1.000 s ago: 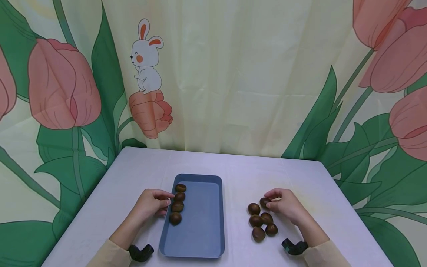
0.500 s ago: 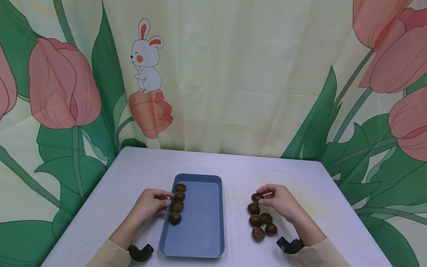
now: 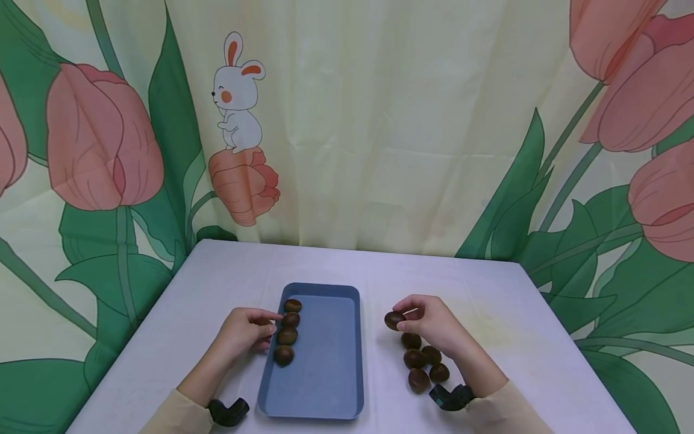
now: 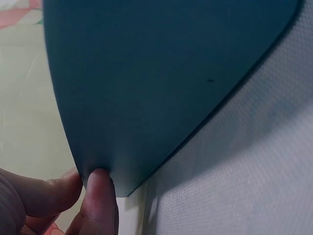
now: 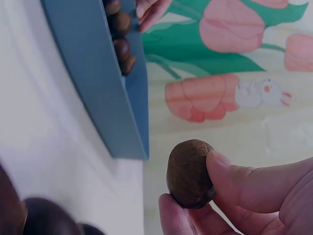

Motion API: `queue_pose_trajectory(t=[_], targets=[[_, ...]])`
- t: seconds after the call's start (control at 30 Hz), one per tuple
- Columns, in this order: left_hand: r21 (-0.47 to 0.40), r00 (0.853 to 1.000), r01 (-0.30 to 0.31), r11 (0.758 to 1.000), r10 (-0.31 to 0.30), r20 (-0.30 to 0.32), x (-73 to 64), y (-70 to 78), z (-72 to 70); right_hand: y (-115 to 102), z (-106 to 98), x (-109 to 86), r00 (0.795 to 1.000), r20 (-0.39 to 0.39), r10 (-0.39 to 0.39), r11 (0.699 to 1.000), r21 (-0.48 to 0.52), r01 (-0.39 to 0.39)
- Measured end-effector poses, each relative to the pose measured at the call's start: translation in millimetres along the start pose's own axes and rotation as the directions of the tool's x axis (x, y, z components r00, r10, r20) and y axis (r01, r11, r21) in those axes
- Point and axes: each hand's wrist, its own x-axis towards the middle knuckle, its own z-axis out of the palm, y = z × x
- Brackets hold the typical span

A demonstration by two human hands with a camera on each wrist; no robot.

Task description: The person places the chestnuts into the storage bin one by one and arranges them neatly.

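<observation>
In the head view my right hand (image 3: 431,322) pinches a brown chestnut (image 3: 394,320) between thumb and fingertips, above the table to the right of the tray. The right wrist view shows this chestnut (image 5: 190,174) up close, thumb on one side and fingers on the other. My left hand (image 3: 246,330) grips the left rim of a blue-grey rectangular tray (image 3: 331,361). In the left wrist view its fingers (image 4: 98,200) meet the tray's outer wall (image 4: 146,88). A row of several chestnuts (image 3: 287,336) lies inside the tray along its left side.
Several loose chestnuts (image 3: 415,359) lie in a cluster on the white-covered table (image 3: 488,301), just below my right hand. Behind the table hangs a curtain (image 3: 379,132) printed with tulips and a rabbit. Each wrist wears a small black camera (image 3: 230,412).
My right hand has lifted the chestnut from the top of the cluster and carried it left, toward the tray. The left hand stays on the tray's rim.
</observation>
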Motion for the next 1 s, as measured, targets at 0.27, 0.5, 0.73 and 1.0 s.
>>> queue_pose_trajectory(t=[0.27, 0.5, 0.73, 1.0], targets=[[0.005, 1.0, 0.005, 1.0, -0.005, -0.01, -0.6, -1.2, 0.0, -18, 17, 2.2, 0.997, 0.048, -0.063, 0.997, 0.046, 0.061], [0.0, 1.0, 0.0, 1.0, 0.0, -0.012, -0.7, -0.9, -0.4, -36, 32, 2.5, 0.983, 0.119, -0.14, 0.986, 0.106, 0.128], [-0.006, 1.0, 0.001, 1.0, -0.001, -0.012, -1.0, -1.0, -0.5, -51, 52, 7.7, 0.962, 0.171, -0.214, 0.972, 0.139, 0.192], [-0.013, 1.0, -0.012, 1.0, 0.012, -0.008, -0.3, -1.4, 0.0, -66, 77, 11.3, 0.93, 0.242, -0.276, 0.959, 0.128, 0.251]])
